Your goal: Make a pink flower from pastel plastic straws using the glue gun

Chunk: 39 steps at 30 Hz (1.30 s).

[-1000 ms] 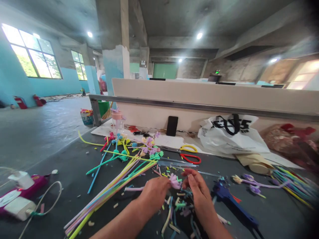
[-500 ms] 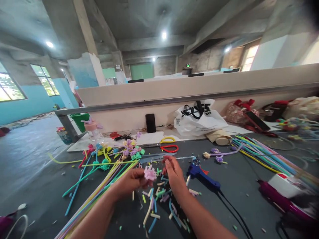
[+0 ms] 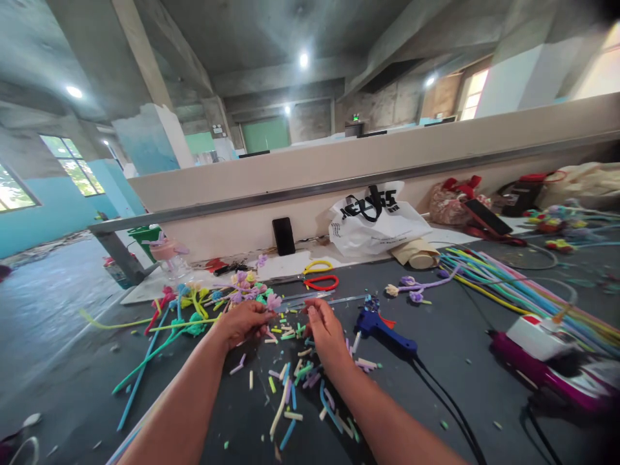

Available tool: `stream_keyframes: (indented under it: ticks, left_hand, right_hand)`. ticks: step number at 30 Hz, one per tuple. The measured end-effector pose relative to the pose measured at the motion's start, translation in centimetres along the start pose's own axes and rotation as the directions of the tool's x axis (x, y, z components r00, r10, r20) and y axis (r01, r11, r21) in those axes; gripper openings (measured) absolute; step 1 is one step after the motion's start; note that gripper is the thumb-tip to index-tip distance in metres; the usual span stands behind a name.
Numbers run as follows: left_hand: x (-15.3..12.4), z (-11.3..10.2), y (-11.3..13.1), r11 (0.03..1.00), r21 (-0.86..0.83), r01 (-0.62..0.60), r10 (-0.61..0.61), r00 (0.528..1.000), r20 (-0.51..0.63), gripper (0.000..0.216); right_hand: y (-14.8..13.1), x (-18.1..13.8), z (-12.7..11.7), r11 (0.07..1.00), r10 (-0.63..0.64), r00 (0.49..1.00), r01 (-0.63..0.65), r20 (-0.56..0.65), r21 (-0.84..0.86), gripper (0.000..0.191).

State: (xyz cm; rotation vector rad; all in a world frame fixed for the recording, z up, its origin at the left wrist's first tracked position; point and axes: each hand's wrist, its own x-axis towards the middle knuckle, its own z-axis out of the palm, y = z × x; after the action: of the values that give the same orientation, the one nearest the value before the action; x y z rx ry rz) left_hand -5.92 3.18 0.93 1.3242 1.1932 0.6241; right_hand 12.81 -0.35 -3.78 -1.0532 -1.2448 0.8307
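Note:
My left hand (image 3: 242, 321) is closed in a pinch on a small purple pipe-cleaner flower (image 3: 274, 301), held just above the dark table (image 3: 460, 361). My right hand (image 3: 324, 329) is beside it, fingers loosely curled and apart, holding nothing I can make out. Below both hands lie several short cut pipe-cleaner bits (image 3: 290, 381). A pile of finished flowers on coloured stems (image 3: 217, 300) sits just left of my left hand. A blue glue gun (image 3: 385, 326) lies right of my right hand, its black cord running off toward me.
Red and yellow scissors (image 3: 320, 275) lie behind the hands. A phone (image 3: 283, 236) and a white bag (image 3: 375, 219) lean on the back partition. Long coloured pipe cleaners (image 3: 508, 284) and a magenta-white device (image 3: 552, 355) are at the right.
The view has swung to the right. My left hand carried the purple flower left toward the flower pile; my right hand let go of it and drew apart.

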Motion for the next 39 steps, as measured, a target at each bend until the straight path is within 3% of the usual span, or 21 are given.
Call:
stream_keyframes:
  ticks: [4, 13, 19, 29, 32, 35, 39]
  left_hand:
    - [0.6, -0.3, 0.1, 0.999, -0.044, 0.008, -0.009, 1.0, -0.025, 0.038]
    - [-0.8, 0.3, -0.1, 0.995, -0.097, -0.034, 0.03, 0.998, -0.049, 0.048]
    - [-1.9, 0.7, -0.1, 0.989, -0.129, -0.073, 0.064, 0.995, -0.071, 0.041]
    - [-3.5, 0.8, -0.7, 0.959, -0.245, -0.144, 0.131, 0.989, -0.068, 0.038]
    - [-4.1, 1.4, -1.1, 0.943, -0.295, -0.152, 0.144, 0.988, -0.05, 0.037]
    - [-4.4, 1.8, -1.3, 0.923, -0.344, -0.171, 0.168, 0.985, -0.037, 0.035]
    - [-4.6, 1.8, -1.5, 0.926, -0.333, -0.176, 0.182, 0.983, -0.014, 0.036]
  right_hand:
    - [0.1, 0.0, 0.1, 1.0, -0.003, 1.0, 0.003, -0.016, 0.008, 0.024]
    - [0.4, 0.0, 0.0, 1.0, 0.005, 1.0, -0.005, 0.005, 0.009, 0.024]
    - [0.4, 0.1, 0.0, 1.0, 0.007, 1.0, -0.007, 0.018, 0.002, 0.025]
    - [0.2, -0.4, 0.4, 0.986, -0.104, 0.991, 0.114, 0.086, -0.122, 0.027]
    - [-2.1, -0.6, 0.5, 0.979, -0.157, 0.986, 0.163, 0.057, -0.123, 0.025]
    - [-7.5, -0.7, -0.5, 0.963, -0.265, 0.963, 0.262, -0.044, -0.058, 0.015]
    - [-15.3, 0.0, -3.9, 0.849, -0.526, 0.831, 0.526, -0.179, -0.053, 0.016]
